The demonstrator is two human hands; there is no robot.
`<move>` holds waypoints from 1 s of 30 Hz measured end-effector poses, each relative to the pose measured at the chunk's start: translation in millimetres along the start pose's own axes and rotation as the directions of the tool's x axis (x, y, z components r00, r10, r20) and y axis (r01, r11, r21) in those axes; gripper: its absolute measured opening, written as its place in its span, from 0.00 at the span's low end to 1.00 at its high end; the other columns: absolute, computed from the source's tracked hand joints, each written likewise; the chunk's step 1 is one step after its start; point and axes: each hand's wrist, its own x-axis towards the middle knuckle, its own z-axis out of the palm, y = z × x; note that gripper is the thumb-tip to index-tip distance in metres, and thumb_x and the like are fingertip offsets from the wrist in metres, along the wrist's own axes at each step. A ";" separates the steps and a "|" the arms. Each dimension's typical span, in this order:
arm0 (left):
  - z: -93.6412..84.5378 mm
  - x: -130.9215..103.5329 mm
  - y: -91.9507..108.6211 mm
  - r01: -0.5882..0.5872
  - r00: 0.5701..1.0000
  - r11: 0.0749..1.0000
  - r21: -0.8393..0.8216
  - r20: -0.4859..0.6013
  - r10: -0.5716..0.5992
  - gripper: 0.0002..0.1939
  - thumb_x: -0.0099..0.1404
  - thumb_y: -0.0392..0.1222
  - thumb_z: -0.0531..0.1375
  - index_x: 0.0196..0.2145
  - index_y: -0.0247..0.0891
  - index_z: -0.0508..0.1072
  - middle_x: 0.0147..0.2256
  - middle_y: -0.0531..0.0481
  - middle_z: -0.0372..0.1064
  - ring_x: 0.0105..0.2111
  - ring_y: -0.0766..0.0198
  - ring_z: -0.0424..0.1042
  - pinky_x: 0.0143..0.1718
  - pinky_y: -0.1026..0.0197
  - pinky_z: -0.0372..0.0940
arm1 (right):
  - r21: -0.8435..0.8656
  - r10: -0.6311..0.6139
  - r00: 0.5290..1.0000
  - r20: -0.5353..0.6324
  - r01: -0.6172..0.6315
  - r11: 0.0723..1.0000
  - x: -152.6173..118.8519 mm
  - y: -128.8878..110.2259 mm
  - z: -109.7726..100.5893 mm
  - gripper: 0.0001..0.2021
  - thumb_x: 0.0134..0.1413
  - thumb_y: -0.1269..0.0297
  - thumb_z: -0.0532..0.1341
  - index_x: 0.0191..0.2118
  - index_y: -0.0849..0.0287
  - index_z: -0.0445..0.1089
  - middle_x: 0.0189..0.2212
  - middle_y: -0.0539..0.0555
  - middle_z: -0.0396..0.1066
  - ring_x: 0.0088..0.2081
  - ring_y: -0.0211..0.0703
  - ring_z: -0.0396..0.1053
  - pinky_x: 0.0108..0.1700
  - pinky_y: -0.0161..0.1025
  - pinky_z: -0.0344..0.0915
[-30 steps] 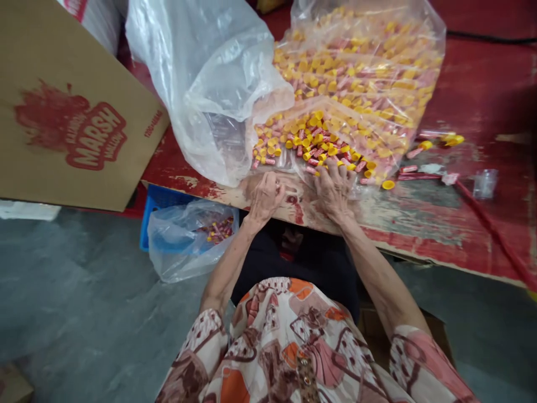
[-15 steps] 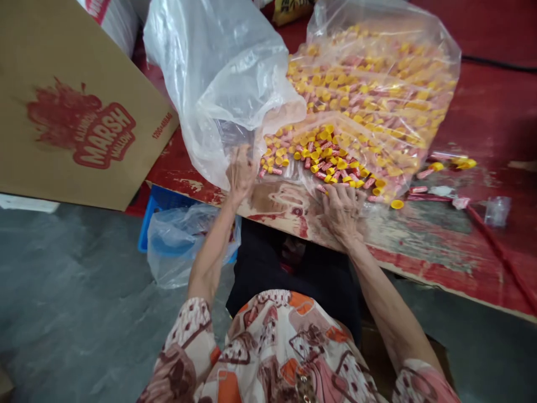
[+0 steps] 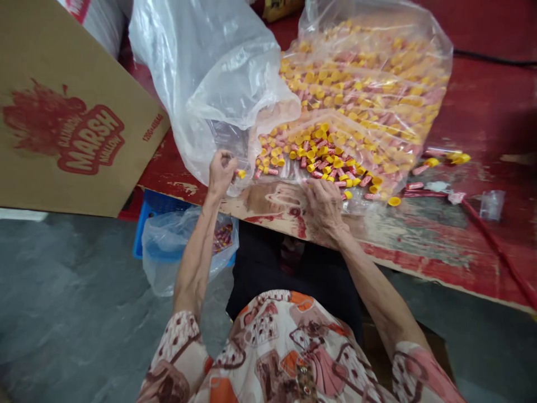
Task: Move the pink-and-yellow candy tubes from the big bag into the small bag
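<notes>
My left hand (image 3: 221,172) is closed in a pinch at the mouth of the milky plastic bag (image 3: 237,89). A small red piece with a yellow cap (image 3: 240,174) sticks out from its fingertips. My right hand (image 3: 324,204) rests at the table's front edge, its fingers bent and close together against the near side of a pile. What lies under those fingers is hidden. The pile consists of small red printed tubes with yellow caps (image 3: 331,159), spilling from a large clear bag (image 3: 373,95). A single capped tube (image 3: 347,195) lies beside my right hand.
A carton (image 3: 62,112) printed "MARSH MALLOW" stands at the left. Below the worn red table (image 3: 482,252) is a blue crate (image 3: 145,215) with a plastic bag (image 3: 168,252) holding small red pieces. Loose caps, a clear plastic piece (image 3: 491,205) and a red cord (image 3: 495,240) lie right.
My left hand has drawn slightly back and left, and a capped piece now shows at its fingertips. My right hand has shifted left, its fingers closer together. The whole view has shifted a little.
</notes>
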 end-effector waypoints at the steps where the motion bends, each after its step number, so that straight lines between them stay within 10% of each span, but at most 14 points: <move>1: 3.9 -17.8 3.5 0.055 0.998 0.995 -0.084 0.048 -0.051 0.13 0.68 0.43 0.74 0.44 0.43 0.74 0.30 0.56 0.74 0.23 0.68 0.68 0.24 0.67 0.63 | 0.141 0.041 0.999 -0.014 -0.039 0.989 1.9 -4.8 -1.0 0.12 0.81 0.53 0.59 0.52 0.52 0.78 0.47 0.59 0.82 0.48 0.56 0.75 0.54 0.50 0.71; 8: 53.8 -106.3 17.0 0.295 0.865 0.903 -0.313 0.490 -0.112 0.26 0.66 0.60 0.78 0.51 0.39 0.82 0.36 0.50 0.82 0.26 0.66 0.78 0.27 0.65 0.72 | 0.785 0.174 0.936 0.306 -0.351 0.510 -1.5 -45.9 -12.4 0.31 0.58 0.34 0.78 0.55 0.48 0.71 0.29 0.42 0.73 0.26 0.40 0.67 0.32 0.38 0.66; 16: 51.6 -109.6 17.1 0.254 0.881 0.924 -0.285 0.462 -0.100 0.26 0.65 0.61 0.80 0.48 0.39 0.84 0.31 0.53 0.79 0.23 0.69 0.74 0.24 0.68 0.69 | 0.803 0.205 0.885 0.418 -0.466 0.373 -2.9 -34.7 -35.6 0.37 0.45 0.34 0.85 0.51 0.51 0.74 0.24 0.39 0.68 0.24 0.36 0.64 0.27 0.35 0.60; 21: 62.6 -130.7 26.4 0.247 0.852 0.927 -0.282 0.518 -0.069 0.30 0.64 0.67 0.79 0.48 0.40 0.84 0.30 0.54 0.77 0.23 0.69 0.73 0.23 0.67 0.68 | 0.779 0.232 0.827 0.512 -0.561 0.280 2.8 -34.6 -37.4 0.32 0.51 0.39 0.85 0.50 0.53 0.76 0.30 0.43 0.74 0.24 0.34 0.66 0.25 0.33 0.62; 30: 96.3 -176.9 38.8 0.077 0.911 0.955 -0.288 0.410 0.050 0.28 0.72 0.70 0.73 0.50 0.41 0.85 0.44 0.44 0.83 0.34 0.61 0.79 0.34 0.61 0.75 | 0.746 0.366 0.720 0.590 -0.659 0.093 21.9 -46.2 -25.8 0.35 0.61 0.19 0.70 0.45 0.51 0.77 0.36 0.56 0.79 0.38 0.52 0.79 0.31 0.42 0.76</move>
